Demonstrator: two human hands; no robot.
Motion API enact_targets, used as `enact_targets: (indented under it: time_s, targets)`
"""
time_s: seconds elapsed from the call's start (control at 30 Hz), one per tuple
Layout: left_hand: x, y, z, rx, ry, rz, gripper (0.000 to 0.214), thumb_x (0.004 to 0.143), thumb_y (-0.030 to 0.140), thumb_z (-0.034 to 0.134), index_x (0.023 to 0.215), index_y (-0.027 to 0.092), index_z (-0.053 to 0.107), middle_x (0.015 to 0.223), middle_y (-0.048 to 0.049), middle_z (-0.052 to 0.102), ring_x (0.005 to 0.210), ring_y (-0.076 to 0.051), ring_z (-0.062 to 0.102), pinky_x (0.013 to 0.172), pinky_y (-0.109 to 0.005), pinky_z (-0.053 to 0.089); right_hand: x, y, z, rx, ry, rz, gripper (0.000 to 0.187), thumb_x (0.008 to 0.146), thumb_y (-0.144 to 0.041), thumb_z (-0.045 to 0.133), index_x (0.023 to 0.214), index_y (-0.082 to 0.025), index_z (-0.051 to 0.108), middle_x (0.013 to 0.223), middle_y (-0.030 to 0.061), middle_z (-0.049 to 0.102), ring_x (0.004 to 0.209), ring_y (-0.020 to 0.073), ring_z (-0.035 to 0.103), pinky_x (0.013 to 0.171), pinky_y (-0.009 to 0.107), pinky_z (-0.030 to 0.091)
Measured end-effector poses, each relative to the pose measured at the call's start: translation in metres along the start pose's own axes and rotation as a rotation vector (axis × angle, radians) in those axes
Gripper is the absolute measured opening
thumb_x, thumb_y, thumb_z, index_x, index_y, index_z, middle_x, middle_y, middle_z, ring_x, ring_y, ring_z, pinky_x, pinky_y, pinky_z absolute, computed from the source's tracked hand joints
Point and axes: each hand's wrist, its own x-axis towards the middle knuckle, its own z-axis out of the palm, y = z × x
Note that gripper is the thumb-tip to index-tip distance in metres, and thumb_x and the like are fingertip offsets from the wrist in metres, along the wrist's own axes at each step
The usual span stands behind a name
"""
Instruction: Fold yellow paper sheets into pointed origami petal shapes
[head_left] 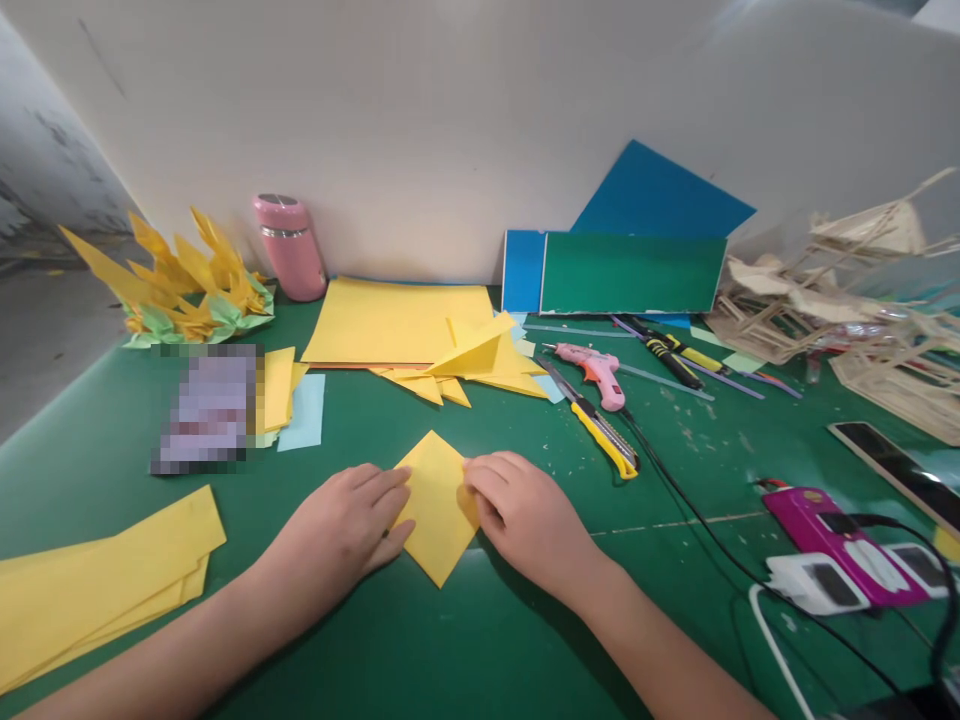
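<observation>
- Yellow paper strips [112,580] lie stacked at near left on the table [420,670], apparently not yet folded.
- Between the hands, a yellow paper square [437,505] lies flat, corner toward the camera; its folding seems barely begun.
- Left hand [352,515]: fingers loosely spread, resting on its left edge.
- Right hand [525,510]: fingers curled at its right corner; cannot tell whether they pinch it.
- Beyond, pointed yellow pieces [480,352] look already folded.

No legible lettering or numbers anywhere.
</observation>
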Motion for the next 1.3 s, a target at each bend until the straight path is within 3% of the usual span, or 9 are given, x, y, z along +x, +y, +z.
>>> enact_targets:
  time_s: [0.17,0.27,0.37,0.5,0.7,0.87,0.97,1.03,1.3]
  targets:
    - [-0.005,-0.006,0.001,-0.268,0.015,-0.094,0.017,0.092,0.021,0.044,0.092,0.017,0.061,0.096,-0.0079,0.064,0.084,-0.02,0.063,0.076,-0.033,0.052,-0.001,-0.004,-0.002,0.044,-0.057,0.048,0.007,0.084,-0.014,0.056,0.085,-0.02,0.053,0.094,0.0071,0.063,0.094,0.0238,0.057,0.081,0.038,0.05]
    - [-0.002,-0.001,0.0,-0.378,-0.059,-0.17,0.014,0.087,0.033,0.057,0.09,0.019,0.058,0.095,-0.005,0.058,0.074,-0.018,0.06,0.064,-0.03,0.051,-0.003,-0.005,-0.001,0.037,-0.099,0.073,0.024,0.078,-0.032,0.07,0.091,-0.021,0.053,0.103,0.0084,0.061,0.097,0.0256,0.055,0.081,0.04,0.05]
    - [0.003,0.008,-0.002,-0.333,-0.109,-0.197,0.039,0.073,0.052,0.07,0.092,0.02,0.057,0.094,-0.0032,0.055,0.072,-0.02,0.058,0.061,-0.031,0.048,-0.006,-0.006,0.001,0.054,-0.128,0.11,0.046,0.069,-0.05,0.077,0.095,-0.022,0.053,0.11,0.01,0.058,0.103,0.0287,0.053,0.084,0.044,0.049]
    - [0.006,0.014,-0.004,-0.269,-0.148,-0.2,0.052,0.063,0.06,0.074,0.091,0.019,0.056,0.09,-0.0026,0.054,0.074,-0.022,0.057,0.062,-0.032,0.046,-0.006,-0.008,-0.001,0.095,-0.143,0.152,0.052,0.065,-0.054,0.078,0.097,-0.023,0.052,0.113,0.0099,0.055,0.108,0.0307,0.051,0.088,0.048,0.046]
    - [0.004,0.007,-0.001,-0.346,-0.121,-0.192,0.049,0.068,0.06,0.072,0.094,0.021,0.056,0.089,-0.0005,0.053,0.07,-0.018,0.056,0.059,-0.029,0.043,0.0,0.0,-0.009,0.2,-0.145,0.203,0.023,0.081,-0.018,0.069,0.095,-0.023,0.05,0.105,0.0043,0.058,0.101,0.0221,0.054,0.086,0.039,0.048]
    - [0.005,0.002,-0.006,-0.401,-0.161,-0.202,0.04,0.071,0.052,0.072,0.089,0.021,0.055,0.089,-0.0009,0.053,0.071,-0.018,0.055,0.058,-0.027,0.041,0.001,0.015,-0.007,0.321,-0.081,0.122,0.025,0.089,0.0,0.042,0.096,-0.023,0.052,0.103,0.0043,0.062,0.098,0.019,0.057,0.084,0.035,0.048]
    - [0.006,-0.003,-0.014,-0.521,-0.23,-0.187,0.012,0.085,0.028,0.058,0.095,0.022,0.056,0.096,-0.0014,0.053,0.076,-0.016,0.056,0.065,-0.026,0.044,-0.001,0.016,-0.006,0.353,-0.063,0.108,0.026,0.09,-0.002,0.041,0.097,-0.023,0.053,0.104,0.0049,0.062,0.1,0.0201,0.057,0.086,0.037,0.047]
    - [0.006,-0.006,-0.017,-0.583,-0.271,-0.177,0.014,0.087,0.018,0.049,0.098,0.023,0.056,0.101,-0.0014,0.053,0.077,-0.014,0.056,0.069,-0.025,0.045,-0.001,0.01,-0.007,0.327,-0.086,0.137,0.022,0.088,-0.006,0.053,0.1,-0.024,0.053,0.105,0.0046,0.06,0.101,0.0212,0.055,0.088,0.038,0.046]
    - [0.005,0.008,-0.008,-0.401,-0.227,-0.261,0.024,0.078,0.029,0.067,0.096,0.021,0.053,0.098,-0.0029,0.049,0.08,-0.02,0.055,0.068,-0.031,0.047,-0.005,-0.015,-0.002,0.13,-0.171,0.215,0.061,0.064,-0.051,0.081,0.111,-0.023,0.053,0.117,0.0102,0.052,0.112,0.0317,0.047,0.092,0.05,0.045]
